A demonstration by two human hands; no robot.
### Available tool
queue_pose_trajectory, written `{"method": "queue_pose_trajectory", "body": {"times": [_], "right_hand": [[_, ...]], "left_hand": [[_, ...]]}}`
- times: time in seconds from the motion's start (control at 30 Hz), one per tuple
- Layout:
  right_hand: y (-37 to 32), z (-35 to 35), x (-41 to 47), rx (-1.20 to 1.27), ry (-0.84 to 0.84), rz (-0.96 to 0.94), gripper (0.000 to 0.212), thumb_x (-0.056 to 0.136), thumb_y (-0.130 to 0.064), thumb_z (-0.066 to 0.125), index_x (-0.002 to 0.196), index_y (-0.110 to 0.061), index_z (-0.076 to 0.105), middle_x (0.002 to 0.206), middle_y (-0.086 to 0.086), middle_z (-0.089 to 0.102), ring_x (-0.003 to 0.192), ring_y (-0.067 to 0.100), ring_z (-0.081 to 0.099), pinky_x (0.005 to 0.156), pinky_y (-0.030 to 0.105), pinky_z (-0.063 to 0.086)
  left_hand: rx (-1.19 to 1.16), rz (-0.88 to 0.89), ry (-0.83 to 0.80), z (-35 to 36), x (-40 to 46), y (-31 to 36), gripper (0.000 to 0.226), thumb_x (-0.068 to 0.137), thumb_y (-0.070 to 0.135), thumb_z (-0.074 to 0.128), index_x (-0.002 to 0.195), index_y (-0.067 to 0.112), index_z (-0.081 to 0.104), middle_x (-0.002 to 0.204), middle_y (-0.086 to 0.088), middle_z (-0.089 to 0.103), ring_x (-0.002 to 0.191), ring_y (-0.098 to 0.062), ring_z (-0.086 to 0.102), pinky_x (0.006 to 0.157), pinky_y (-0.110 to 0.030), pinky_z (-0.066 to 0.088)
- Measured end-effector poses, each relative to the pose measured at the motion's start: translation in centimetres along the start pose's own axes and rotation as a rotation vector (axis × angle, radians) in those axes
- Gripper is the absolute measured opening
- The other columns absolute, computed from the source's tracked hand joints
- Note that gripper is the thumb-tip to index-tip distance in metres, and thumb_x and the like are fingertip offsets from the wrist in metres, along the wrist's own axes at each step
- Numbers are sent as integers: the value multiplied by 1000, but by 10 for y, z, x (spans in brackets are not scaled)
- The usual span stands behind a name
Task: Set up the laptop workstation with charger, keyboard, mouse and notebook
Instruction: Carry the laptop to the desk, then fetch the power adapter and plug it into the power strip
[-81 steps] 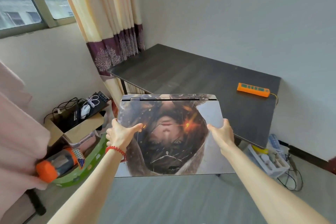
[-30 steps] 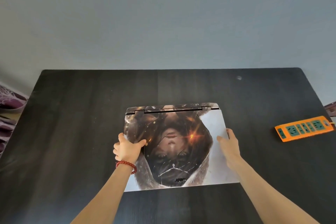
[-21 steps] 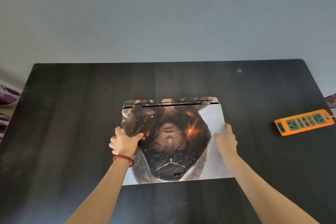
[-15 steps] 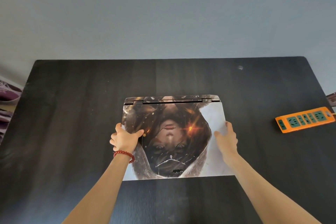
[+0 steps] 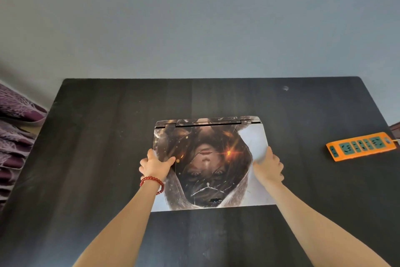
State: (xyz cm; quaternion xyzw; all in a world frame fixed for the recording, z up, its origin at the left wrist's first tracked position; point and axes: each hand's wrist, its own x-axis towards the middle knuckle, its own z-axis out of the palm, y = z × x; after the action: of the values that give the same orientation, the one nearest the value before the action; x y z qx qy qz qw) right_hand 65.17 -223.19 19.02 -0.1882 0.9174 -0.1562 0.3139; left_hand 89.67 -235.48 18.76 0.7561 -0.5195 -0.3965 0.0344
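Observation:
A closed laptop (image 5: 207, 158) with a printed picture on its lid sits at the middle of the dark table (image 5: 97, 158), hinge side toward the wall. My left hand (image 5: 155, 165), with a red bead bracelet at the wrist, grips the laptop's left edge, thumb on the lid. My right hand (image 5: 268, 166) grips the right edge in the same way. I cannot tell whether the laptop rests fully on the table or is held just above it. No charger, keyboard, mouse or notebook is in view.
An orange power strip (image 5: 361, 146) with green sockets lies at the table's right edge. A purple patterned curtain (image 5: 15, 132) hangs past the left edge. A plain grey wall (image 5: 194, 17) runs right behind the table.
I carried the laptop from beside the table to the table's middle. Over the last second it has barely shifted and both hands keep their grip on its edges.

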Motion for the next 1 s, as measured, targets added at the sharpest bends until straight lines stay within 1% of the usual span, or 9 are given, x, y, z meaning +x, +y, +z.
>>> {"method": "queue_pose_trajectory", "body": {"times": [0.1,0.2,0.3,0.4,0.57,0.7,0.83,0.9,1.0], "right_hand": [[0,3,-19,-195,49,-173,56,90,-22,45,141,-16,23,151,13,23,137,35,20,110,54,21],[-9,15,-51,-176,-8,-418,43,89,-18,48,131,-12,43,144,13,36,132,33,32,109,46,29],[-23,39,-96,-76,-277,-587,33,91,-15,47,123,-11,52,130,10,55,120,25,50,103,37,39],[-30,75,-152,-103,-517,-703,32,94,-19,42,125,-14,51,127,6,58,114,21,56,96,29,43],[-34,136,-251,-218,-698,-852,32,94,-18,38,122,-16,53,118,5,63,109,20,57,94,30,44],[-34,192,-332,-329,-780,-979,33,92,-18,37,120,-19,54,111,4,65,106,21,57,90,30,44],[-17,271,-434,-494,-901,-1111,31,92,-18,40,120,-18,55,118,7,62,104,22,57,85,28,43],[-6,298,-465,-578,-959,-1144,32,93,-19,41,122,-17,53,121,7,61,105,22,58,86,29,45],[12,350,-519,-719,-1045,-1193,33,94,-19,41,125,-15,51,124,8,59,111,20,55,87,24,40]], "left_hand": [[66,49,35,-8,-17,-11,73,84,44,57,142,15,23,145,-17,26,131,-37,28,107,-51,28],[57,149,145,-22,-47,-39,55,86,34,57,134,16,39,140,-11,34,127,-31,34,106,-49,29],[4,180,216,-42,-77,-83,43,87,27,56,127,15,48,133,-10,44,120,-29,44,102,-46,36],[25,149,258,-66,-108,-147,38,89,25,54,125,15,52,127,-8,53,114,-26,50,101,-43,39],[-59,17,347,-102,-158,-266,32,89,20,55,119,10,57,118,-11,61,108,-28,58,96,-37,43],[-181,-85,443,-131,-208,-367,22,86,17,56,105,9,63,102,-13,68,96,-30,63,83,-33,48],[-313,-238,514,-156,-264,-490,25,89,18,53,110,8,61,110,-12,68,104,-27,62,85,-34,49],[-363,-325,531,-161,-284,-530,22,89,20,52,105,9,61,107,-12,68,102,-29,62,84,-35,49],[-468,-481,569,-164,-312,-597,29,90,21,52,115,9,59,116,-11,65,107,-26,59,89,-33,46]]}}
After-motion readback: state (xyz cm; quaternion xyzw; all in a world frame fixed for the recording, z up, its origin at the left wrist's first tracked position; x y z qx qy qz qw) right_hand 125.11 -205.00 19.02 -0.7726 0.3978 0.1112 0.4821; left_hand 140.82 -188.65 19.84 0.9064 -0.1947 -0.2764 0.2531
